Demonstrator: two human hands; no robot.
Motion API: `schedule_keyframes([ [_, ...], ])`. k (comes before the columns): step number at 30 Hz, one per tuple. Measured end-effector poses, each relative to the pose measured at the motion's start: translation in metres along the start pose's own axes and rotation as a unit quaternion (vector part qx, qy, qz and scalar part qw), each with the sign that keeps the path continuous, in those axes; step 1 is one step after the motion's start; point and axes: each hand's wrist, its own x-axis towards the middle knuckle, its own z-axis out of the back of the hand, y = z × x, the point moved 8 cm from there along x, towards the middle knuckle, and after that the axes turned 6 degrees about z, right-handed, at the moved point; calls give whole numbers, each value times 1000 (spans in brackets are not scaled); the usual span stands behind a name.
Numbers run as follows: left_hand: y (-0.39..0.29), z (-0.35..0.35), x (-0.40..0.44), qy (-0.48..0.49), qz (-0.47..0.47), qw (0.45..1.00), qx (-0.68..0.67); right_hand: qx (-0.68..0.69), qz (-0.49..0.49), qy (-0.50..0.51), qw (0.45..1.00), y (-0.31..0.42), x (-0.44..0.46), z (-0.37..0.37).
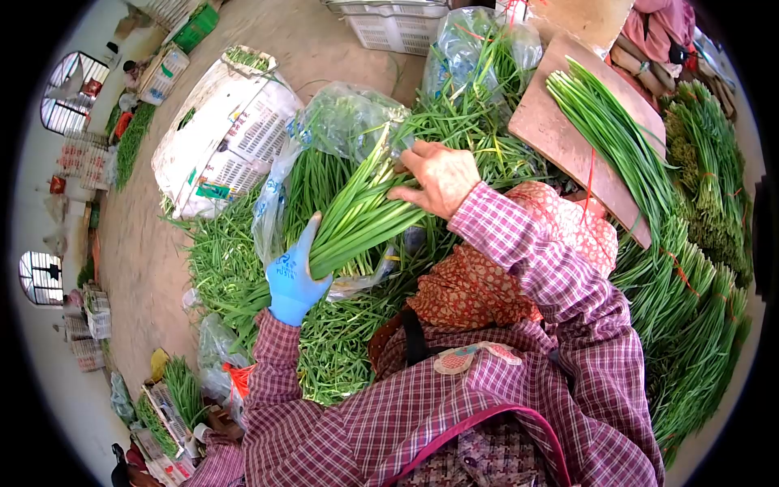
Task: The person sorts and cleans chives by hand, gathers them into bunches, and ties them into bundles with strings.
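My left hand [297,276], in a blue glove, is wrapped round the lower part of a bunch of green stalks [357,215], thumb on top. My bare right hand [438,174] is at the bunch's upper right side, thumb and fingers curled at the stalks; what its fingertips pinch is too small to make out. Beneath and behind the bunch lies a clear plastic bag [345,122] with more greens inside. Loose green leaves [341,357] spread around it on the floor. A sheaf of long stalks [604,114] lies on a reddish board [560,154] to the right.
A white crate [260,134] stands at the upper left, and another crate [393,28] at the top. Tied green bundles [690,325] are piled at the right. An orange-red tie [238,377] lies lower left. A co-worker's sleeve [219,463] shows at bottom left.
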Motion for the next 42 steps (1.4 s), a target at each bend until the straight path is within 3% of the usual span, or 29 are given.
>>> schedule_keyframes([
  [3, -2, 0, 1, -6, -8, 1000, 2, -7, 7, -4, 1000, 1, 1, -7],
  [7, -3, -3, 3, 1, -19, 1000, 12, -44, 109, -72, 990, 11, -1, -12],
  [9, 4, -9, 3, 38, 17, 999, 24, -152, 100, -48, 982, -7, -2, -31],
  [10, 6, -9, 1, 39, 18, 999, 24, -154, 129, -119, 972, -18, -3, -18],
  [12, 14, -4, -3, 32, 22, 999, -20, -191, 4, 9, 981, -72, -10, -15],
  [13, 19, -4, -6, 31, 24, 999, -20, -206, -52, 26, 977, -100, -15, -11],
  [15, 32, -3, -12, 14, 41, 998, -49, -272, -205, 137, 930, -149, -34, -2],
  [17, 34, -2, -12, 5, 45, 998, -50, -242, -176, 76, 951, -137, -41, 17],
  [19, 34, -2, -11, -1, 49, 997, -52, -76, -231, 107, 964, -99, -32, 25],
  [21, 30, 1, -8, -28, 31, 999, -32, 23, -156, 137, 978, -53, -24, 10],
  [23, 29, 2, -8, -26, 38, 998, -29, 100, -165, 198, 961, -37, -31, -35],
  [25, 27, 3, -7, -22, 46, 998, -25, 222, -131, 155, 954, -19, -22, -42],
  [27, 27, 5, -7, -11, 63, 998, -22, 295, -146, 177, 928, -19, -23, -45],
  [29, 33, 4, -10, -21, 61, 997, -43, 465, -232, 151, 841, -23, -28, -50],
  [31, 50, -3, -14, -32, 57, 996, -64, 378, -228, 126, 888, -37, -25, -30],
  [33, 79, -20, -24, -12, 82, 968, -238, 250, -168, 47, 952, -68, -27, -16],
  [34, 78, -32, -26, 79, 170, 883, -429, 177, -193, 47, 964, -87, -30, -13],
  [35, 71, -25, -27, 77, 170, 884, -428, 103, -219, 46, 969, -103, -36, -11],
  [37, 65, -40, -43, 155, 301, 732, -592, -115, -203, 133, 963, -107, -43, -6],
  [38, 69, -46, -49, 155, 318, 726, -589, -152, -236, 204, 938, -112, -51, -14],
  [39, 73, -52, -52, 156, 317, 727, -588, -151, -237, 203, 938, -109, -53, -18],
  [41, 72, -73, -52, 203, 256, 664, -673, -104, -172, 110, 973, -92, -47, -17],
  [42, 81, -86, -55, 234, 227, 660, -676, -27, -153, 79, 985, -72, -37, -5],
])
